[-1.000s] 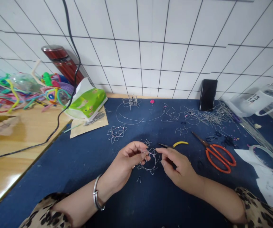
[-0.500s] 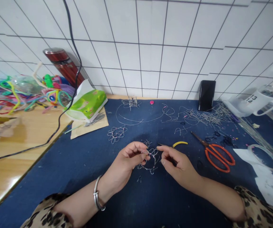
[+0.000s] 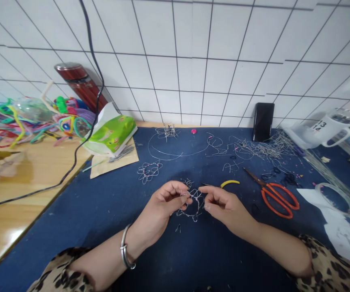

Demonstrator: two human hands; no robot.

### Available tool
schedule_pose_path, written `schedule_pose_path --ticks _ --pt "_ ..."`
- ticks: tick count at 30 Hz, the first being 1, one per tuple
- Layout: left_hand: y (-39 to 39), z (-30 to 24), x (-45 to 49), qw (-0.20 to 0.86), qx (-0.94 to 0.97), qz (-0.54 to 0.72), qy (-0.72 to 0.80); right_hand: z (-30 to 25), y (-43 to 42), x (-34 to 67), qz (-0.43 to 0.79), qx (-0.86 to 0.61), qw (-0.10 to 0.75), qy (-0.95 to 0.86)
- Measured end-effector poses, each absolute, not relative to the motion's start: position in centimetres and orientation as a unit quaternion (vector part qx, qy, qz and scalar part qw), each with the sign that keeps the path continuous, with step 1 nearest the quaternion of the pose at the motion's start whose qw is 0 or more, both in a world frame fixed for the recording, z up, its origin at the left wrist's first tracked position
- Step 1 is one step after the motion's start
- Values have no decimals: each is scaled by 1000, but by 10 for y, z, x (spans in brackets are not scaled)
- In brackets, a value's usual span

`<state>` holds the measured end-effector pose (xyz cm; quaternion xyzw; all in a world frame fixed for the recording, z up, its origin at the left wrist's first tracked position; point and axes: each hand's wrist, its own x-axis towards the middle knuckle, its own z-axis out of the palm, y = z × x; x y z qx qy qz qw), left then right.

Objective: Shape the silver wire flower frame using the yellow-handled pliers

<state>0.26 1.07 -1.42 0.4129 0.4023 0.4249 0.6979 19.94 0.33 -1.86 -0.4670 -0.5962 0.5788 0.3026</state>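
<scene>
My left hand (image 3: 162, 213) is closed, thumb and fingertips pinching a beaded wire ring (image 3: 198, 206) by its left side. The ring is silver wire bent into petal-like loops, with small pink beads. At its right edge is my right hand (image 3: 228, 206), thumb and index finger apart, other fingers curled; the index tip is by a loop, and I cannot tell whether it touches. Yellow-handled pliers (image 3: 230, 183) lie behind the right hand, partly hidden by it. A small wire tangle (image 3: 187, 183) sits just beyond the ring, and a bent wire scrap (image 3: 178, 228) in front.
Orange-handled scissors (image 3: 280, 199) lie to the right, near a white mug (image 3: 327, 129) and a heap of cut wire (image 3: 263, 148). A black phone (image 3: 263, 122) leans on the wall. Another wire flower (image 3: 149, 172) and a green tissue pack (image 3: 111, 132) are on the left.
My right hand has shifted slightly left, closer to the ring. The left hand keeps its pinch on the ring. The whole view has turned very slightly.
</scene>
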Motion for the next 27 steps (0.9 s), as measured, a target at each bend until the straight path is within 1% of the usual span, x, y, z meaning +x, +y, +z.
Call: schedule_pose_path --ticks 7,12,27 --pt "9 -16 4 692 416 433 400 -20 8 200 652 -446 302 -534" --pt "7 -16 5 695 426 415 403 -18 9 200 664 -461 285 -515" --pt "6 -14 4 693 470 374 399 -16 10 203 679 -458 272 -505"
